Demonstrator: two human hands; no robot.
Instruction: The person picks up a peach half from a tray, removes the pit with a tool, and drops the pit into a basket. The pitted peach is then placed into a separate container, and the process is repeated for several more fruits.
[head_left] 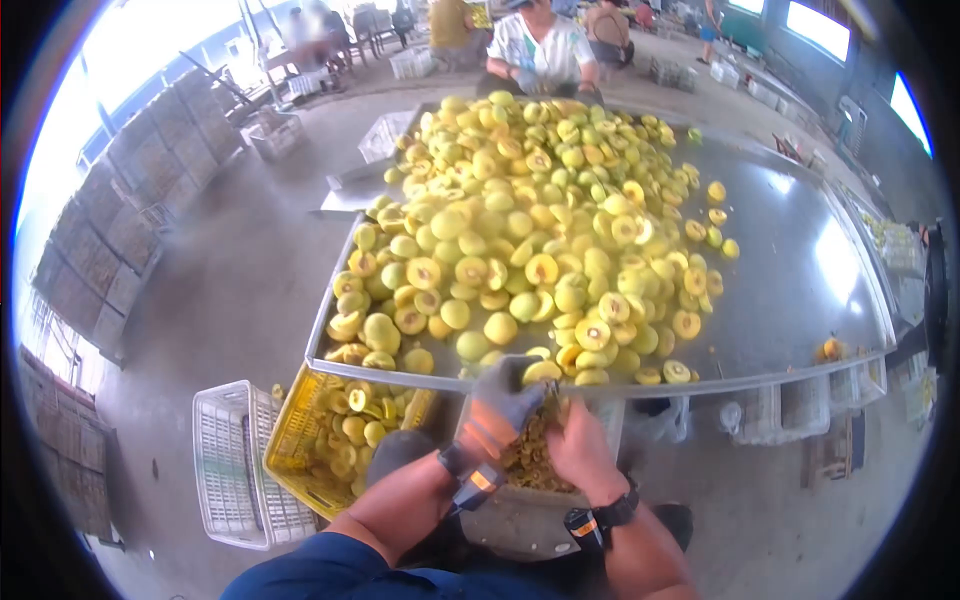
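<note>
Nearest the camera, the left hand (503,405), in a grey glove, is curled closed around a yellow fruit (541,372), held just below the near edge of the metal table (800,290). The bare right hand (578,445) is closed too, fingers bent toward the fruit from below; what it grips cannot be told, since the fingers hide it. Both forearms carry a dark band with an orange mark at the wrist. Under the hands stands a grey bucket (520,520), its top filled with brownish pits and scraps (528,458).

To the left of the bucket, on the floor, a yellow crate (300,450) holds cut fruit halves, and a white crate (225,465) sits just beside it, farther left. Below the table's near right corner stand more pale crates (790,410).

On the table itself, a broad heap of yellow fruit (520,220), whole ones mixed with halves showing their cut faces, runs from the near edge to the far edge, filling the left and middle. The right part of the table is bare shining metal, with one stray piece (830,349) near the near right corner.

At the far edge another person in a pale shirt (540,50) sits at the heap, with more people and white crates behind.
</note>
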